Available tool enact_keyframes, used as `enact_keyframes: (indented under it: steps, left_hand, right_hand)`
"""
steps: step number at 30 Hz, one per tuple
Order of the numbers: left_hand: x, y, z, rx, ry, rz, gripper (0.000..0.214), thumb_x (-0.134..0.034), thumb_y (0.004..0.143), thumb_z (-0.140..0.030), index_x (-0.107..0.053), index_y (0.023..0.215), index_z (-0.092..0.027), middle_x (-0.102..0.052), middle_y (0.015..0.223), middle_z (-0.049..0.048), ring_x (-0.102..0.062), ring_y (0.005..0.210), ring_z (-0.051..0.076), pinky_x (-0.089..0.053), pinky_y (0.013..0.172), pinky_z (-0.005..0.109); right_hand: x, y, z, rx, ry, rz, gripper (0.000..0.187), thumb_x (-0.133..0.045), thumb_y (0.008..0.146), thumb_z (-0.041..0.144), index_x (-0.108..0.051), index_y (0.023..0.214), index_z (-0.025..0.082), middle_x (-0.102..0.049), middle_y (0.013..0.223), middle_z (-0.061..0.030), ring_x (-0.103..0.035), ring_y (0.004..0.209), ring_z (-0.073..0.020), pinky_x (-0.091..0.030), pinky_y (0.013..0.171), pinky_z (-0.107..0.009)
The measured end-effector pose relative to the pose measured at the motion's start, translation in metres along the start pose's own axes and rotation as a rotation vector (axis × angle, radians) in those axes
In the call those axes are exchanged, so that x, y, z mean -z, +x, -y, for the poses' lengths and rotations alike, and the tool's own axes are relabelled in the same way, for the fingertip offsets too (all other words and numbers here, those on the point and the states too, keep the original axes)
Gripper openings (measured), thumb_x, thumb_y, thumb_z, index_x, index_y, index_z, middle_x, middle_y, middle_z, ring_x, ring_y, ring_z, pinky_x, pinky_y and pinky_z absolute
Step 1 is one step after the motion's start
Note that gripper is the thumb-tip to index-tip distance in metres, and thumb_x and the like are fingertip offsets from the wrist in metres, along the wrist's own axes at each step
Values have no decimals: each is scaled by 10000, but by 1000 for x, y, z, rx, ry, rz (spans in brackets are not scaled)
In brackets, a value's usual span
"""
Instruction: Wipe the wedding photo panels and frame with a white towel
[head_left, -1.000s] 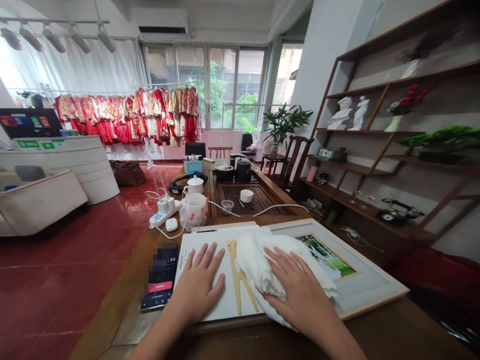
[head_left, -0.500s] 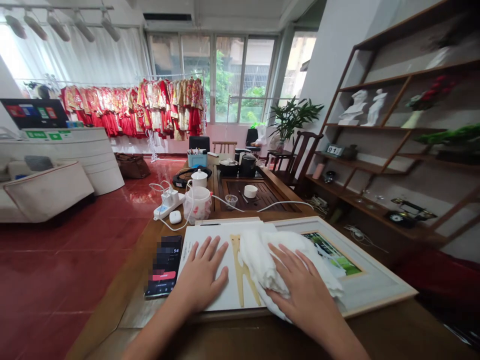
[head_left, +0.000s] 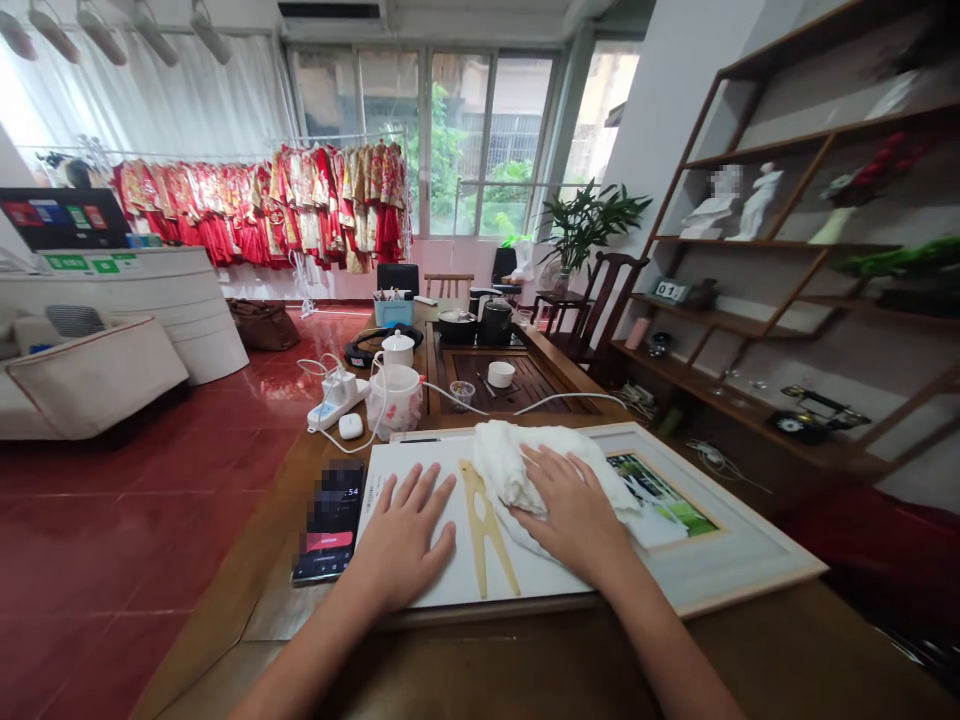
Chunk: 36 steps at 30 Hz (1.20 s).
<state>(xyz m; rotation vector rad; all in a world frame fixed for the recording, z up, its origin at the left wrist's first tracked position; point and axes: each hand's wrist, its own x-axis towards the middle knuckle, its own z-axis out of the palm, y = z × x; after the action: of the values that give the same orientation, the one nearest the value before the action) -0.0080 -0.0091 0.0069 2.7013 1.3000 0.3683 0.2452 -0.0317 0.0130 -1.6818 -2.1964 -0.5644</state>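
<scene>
A left hand (head_left: pixel 405 530) rests flat, fingers spread, on a white board (head_left: pixel 420 450). A right hand (head_left: pixel 574 515), fingers extended, presses a white cloth (head_left: pixel 510 465) beside a forked yellow hairpin (head_left: pixel 481 530).

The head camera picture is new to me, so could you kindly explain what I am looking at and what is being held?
No machine is involved here. This picture comes from a camera worn on a person's head, looking forward and down, so the two arms enter from the bottom edge. The left hand lies flat on a white sheet, beside a pale forked piece. The right hand presses down on a crumpled white cloth, without gripping anything firmly. The sheet lies over a framed picture on a wooden table. A phone with a blurred screen lies to the left.
</scene>
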Motion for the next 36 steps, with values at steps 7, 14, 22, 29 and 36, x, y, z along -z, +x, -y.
enact_keyframes:
  steps: [7,14,22,29,36]
  left_hand:
    - [1,0,-1,15,-2,2,542,-318,959,-454,-234,1477,-320,-188,1554,-11,-123,1434,251,-124,1155,508]
    - [1,0,0,6,0,9,543,-316,961,-450,-221,1480,-320,-182,1555,-6,-113,1434,258,-129,1150,527]
    - [0,0,1,-1,24,14,541,-295,968,-455,-211,1484,-312,-176,1555,2,-121,1433,260,-140,1146,532]
    - [1,1,-1,6,17,3,543,-327,959,-445,-236,1478,-310,-195,1552,-1,-132,1431,263,-140,1148,527]
    - [-1,0,0,9,8,5,548,-310,962,-446,-215,1484,-308,-175,1555,5,-112,1433,261,-127,1147,537]
  right_hand:
    - [14,-38,10,30,10,8,524,-517,826,421,-487,1289,178,-472,1403,-115,-408,1285,-303,-262,1049,-507]
    - [15,-39,5,41,23,23,529,-537,807,418,-502,1281,188,-484,1394,-107,-418,1279,-302,-275,1047,-507]
    - [-2,3,-5,-9,41,8,503,-527,826,408,-527,1258,149,-506,1371,-126,-414,1282,-306,-275,1052,-517]
    - [13,-40,6,20,43,17,516,-533,812,403,-490,1281,192,-462,1414,-93,-399,1299,-291,-255,1063,-510]
    - [18,-52,3,52,15,41,532,-532,810,413,-475,1298,209,-447,1428,-82,-398,1302,-286,-260,1058,-504]
